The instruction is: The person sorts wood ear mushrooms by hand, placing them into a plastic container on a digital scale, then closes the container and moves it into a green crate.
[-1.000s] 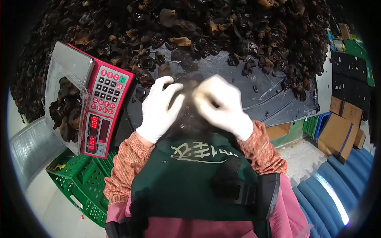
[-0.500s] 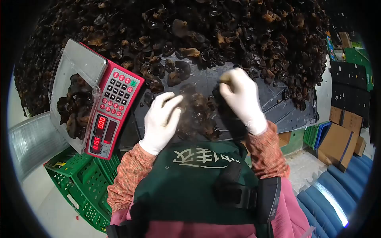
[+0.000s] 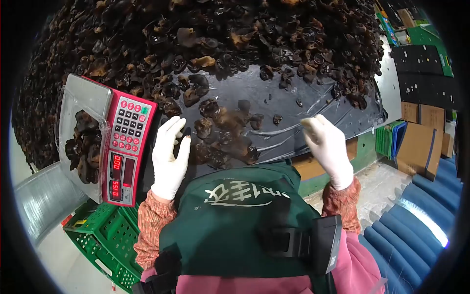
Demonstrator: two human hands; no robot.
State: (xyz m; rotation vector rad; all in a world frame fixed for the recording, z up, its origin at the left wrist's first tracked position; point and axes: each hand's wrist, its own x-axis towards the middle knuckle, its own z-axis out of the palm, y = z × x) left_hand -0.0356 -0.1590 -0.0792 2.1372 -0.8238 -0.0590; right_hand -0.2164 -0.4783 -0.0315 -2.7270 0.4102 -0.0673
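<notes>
My left hand (image 3: 170, 159), in a white glove, is beside a loose heap of dark brown wood ear mushrooms (image 3: 227, 127), on its left side. Its thumb and fingers are apart, and a small brown bit shows at the thumb tip. To the right of the heap, above the black plastic sheet (image 3: 286, 105), is my gloved right hand (image 3: 330, 152). Its fingers are curled together with brown at the tips; what they hold, if anything, I cannot make out. A clear plastic tray (image 3: 104, 122) of wood ear mushrooms (image 3: 85, 147) rests on the red scale (image 3: 126, 142), whose lower display reads 0.155.
A large mound of wood ear mushrooms (image 3: 235, 34) covers the back of the table. Green crates (image 3: 100, 235) stand below left, beside a stack of clear trays (image 3: 44, 181). Cardboard boxes (image 3: 416, 147) and blue ribbed material (image 3: 406, 230) are at the right.
My right hand has moved right, away from the heap, and my left hand has shifted left. The view has shifted slightly; the heap between my hands looks more spread out.
</notes>
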